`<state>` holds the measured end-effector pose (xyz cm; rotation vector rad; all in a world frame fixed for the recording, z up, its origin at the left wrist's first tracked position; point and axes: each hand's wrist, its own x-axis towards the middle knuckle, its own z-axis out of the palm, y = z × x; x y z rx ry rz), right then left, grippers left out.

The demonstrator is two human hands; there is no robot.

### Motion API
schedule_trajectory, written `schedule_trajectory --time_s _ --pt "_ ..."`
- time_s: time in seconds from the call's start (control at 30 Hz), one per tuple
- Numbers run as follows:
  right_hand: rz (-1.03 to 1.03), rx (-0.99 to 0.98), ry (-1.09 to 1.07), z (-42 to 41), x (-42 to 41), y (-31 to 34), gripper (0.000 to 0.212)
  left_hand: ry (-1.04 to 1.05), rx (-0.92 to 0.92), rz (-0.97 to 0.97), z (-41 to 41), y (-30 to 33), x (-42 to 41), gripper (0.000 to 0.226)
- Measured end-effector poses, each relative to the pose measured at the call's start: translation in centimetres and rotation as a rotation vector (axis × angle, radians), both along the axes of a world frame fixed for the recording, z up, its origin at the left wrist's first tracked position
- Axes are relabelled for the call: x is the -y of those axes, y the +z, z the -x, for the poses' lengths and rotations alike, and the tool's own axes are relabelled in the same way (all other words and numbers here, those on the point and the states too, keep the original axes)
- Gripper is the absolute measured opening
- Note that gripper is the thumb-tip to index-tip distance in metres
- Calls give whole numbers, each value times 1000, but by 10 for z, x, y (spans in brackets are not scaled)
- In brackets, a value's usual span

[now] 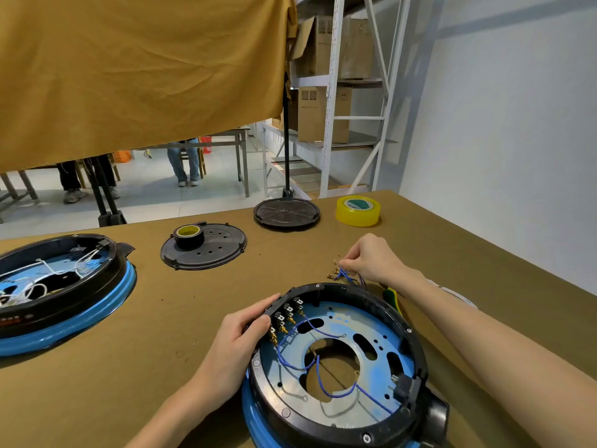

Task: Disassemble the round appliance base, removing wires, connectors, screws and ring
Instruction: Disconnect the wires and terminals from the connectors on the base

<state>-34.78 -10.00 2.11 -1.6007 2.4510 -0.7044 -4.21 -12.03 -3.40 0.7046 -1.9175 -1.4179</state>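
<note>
The round base is gripped at its rim by the left hand; loose blue wires are pinched, seemingly, by the right hand above the table.

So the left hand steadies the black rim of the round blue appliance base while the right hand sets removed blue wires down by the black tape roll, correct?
Not quite. The head view shows the right hand holding the removed blue wires near the yellow tape roll, not the black one. The left hand does grip the black rim of the round blue appliance base.
</note>
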Motion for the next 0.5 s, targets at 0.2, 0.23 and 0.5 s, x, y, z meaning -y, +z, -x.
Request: schedule_trajectory --time_s 0.2,0.23,0.5 --pt "-38 -84 -24 -17 6 8 34 7 26 15 -1 0 1 49" --pt "0 -119 -11 -25 3 12 32 5 24 15 -1 0 1 48" --pt "141 29 475 -124 -62 31 48 15 -19 12 -2 -2 -5 48"
